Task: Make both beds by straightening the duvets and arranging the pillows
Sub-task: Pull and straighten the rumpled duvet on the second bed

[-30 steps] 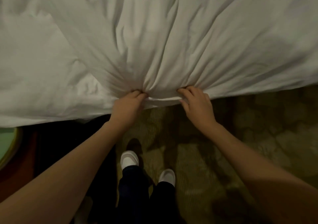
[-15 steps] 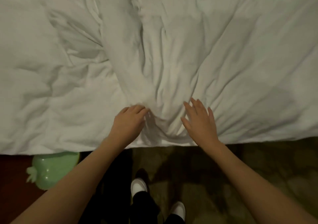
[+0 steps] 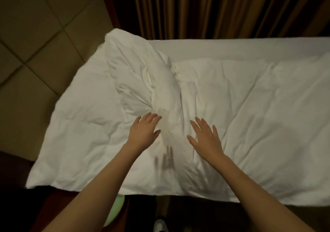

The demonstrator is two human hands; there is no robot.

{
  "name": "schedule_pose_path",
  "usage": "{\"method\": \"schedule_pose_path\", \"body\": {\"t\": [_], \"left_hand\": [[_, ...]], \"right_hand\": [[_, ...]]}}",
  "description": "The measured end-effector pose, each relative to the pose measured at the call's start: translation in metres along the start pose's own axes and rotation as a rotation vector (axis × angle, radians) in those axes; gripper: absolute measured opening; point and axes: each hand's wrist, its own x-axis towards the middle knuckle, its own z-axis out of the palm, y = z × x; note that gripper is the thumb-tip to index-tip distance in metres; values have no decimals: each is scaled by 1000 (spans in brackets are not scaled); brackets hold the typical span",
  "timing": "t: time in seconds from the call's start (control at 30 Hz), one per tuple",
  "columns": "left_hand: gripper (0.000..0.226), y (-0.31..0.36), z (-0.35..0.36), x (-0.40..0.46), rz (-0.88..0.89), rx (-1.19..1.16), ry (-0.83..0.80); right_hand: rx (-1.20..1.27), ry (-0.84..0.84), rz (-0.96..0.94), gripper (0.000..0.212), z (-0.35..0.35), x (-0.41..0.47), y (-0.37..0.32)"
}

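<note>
Duvet [image 3: 223,98] rumpled under flat left hand [image 3: 143,131] and right hand [image 3: 205,137].

A single bed [image 3: 250,48] stood before dark brown pleated curtains, its flat white sheet bare along the far edge. Directly on it lay a rumpled white quilted duvet [image 3: 259,124], covering nearly the whole top. A thick raised fold ran down its middle from the far side toward the near edge. Its left end hung past the bed's corner.
</note>
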Motion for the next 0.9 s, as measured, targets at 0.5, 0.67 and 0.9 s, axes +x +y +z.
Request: {"method": "schedule_pose_path", "body": {"t": [0.5,0.67,0.9], "left_hand": [[47,-130,-7,13,-285,-160,-31],[51,-141,31,33,-550,-346,-89],[63,-147,83,95,-825,-631,32]], "right_hand": [[71,-45,-219,55,-5,127,-103],[101,-168,-395,55,27,188,-117],[54,-279,-618,60,58,266,-117]]}}
